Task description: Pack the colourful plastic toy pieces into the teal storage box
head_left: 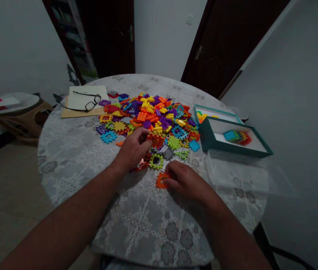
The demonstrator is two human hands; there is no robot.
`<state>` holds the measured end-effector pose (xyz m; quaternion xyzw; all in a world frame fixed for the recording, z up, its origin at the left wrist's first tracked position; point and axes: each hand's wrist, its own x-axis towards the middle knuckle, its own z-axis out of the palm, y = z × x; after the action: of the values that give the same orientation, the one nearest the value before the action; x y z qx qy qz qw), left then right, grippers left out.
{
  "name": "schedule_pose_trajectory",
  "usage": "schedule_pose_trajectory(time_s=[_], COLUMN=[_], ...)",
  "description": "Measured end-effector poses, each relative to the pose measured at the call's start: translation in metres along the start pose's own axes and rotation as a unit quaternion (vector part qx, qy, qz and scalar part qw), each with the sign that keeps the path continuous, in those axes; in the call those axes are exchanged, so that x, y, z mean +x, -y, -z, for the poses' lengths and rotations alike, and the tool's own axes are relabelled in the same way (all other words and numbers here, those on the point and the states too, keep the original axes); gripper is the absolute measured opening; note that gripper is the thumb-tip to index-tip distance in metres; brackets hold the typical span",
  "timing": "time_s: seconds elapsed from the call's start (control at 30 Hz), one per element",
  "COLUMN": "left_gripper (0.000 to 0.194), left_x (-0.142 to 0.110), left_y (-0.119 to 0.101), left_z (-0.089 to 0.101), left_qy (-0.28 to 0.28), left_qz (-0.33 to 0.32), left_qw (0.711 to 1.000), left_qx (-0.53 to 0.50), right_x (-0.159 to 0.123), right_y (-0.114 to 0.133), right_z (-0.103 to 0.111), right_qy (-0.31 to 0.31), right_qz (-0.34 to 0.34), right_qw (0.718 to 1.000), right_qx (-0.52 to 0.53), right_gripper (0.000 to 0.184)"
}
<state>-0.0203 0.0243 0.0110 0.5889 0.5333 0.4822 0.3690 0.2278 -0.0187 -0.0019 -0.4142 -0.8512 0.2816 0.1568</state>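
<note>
Left hand point(133, 148): the thumb and fingers are pinching a red-orange square piece point(156, 139) by its left side, just in front of the main heap. The piece is standing tilted, its lattice face turning toward the viewer.

Right hand point(185, 178): the fingers are curling inward, and thumb and fingertips are pinching an orange piece point(161, 180) by its right edge. This piece is sitting nearer the person than the first, low over the tablecloth point(147, 225); whether it is touching the cloth cannot be told.

Between and beyond the hands, a yellow-green square frame point(156, 161) is lying near the table's middle, with red lattice pieces point(144, 162) just left of it, below the left hand. A lime-green piece point(173, 143) is lying right of the left hand's piece.

Behind these, a pile of interlocking pieces point(159, 112) is spreading over the cloth: flat notched shapes around the outside, short yellow, orange and purple connectors heaping on top.

Right side: a dark green box point(226, 143) is holding a multicoloured stack point(237, 137); a clear plastic container point(232, 172) is resting in front of it. Left side: black-framed glasses point(90, 106) are lying on papers point(77, 94).
</note>
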Motion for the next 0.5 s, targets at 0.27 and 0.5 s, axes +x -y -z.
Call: schedule_pose_trajectory(time_s=[0.27, 0.5], left_gripper=[0.027, 0.032], left_x=[-0.004, -0.012], left_y=[0.005, 0.002], left_z=[-0.006, -0.013], left_qy=[0.091, 0.130], left_qz=[0.009, -0.083], left_qw=[0.996, 0.987], left_qx=[-0.006, 0.052], right_x=[0.009, 0.016], right_y=[-0.019, -0.018], right_z=[0.006, -0.001], right_qy=[-0.319, -0.319], right_qz=[-0.096, -0.080], right_qw=[0.936, 0.932], right_qx=[0.113, 0.150], right_gripper=[0.010, 0.010])
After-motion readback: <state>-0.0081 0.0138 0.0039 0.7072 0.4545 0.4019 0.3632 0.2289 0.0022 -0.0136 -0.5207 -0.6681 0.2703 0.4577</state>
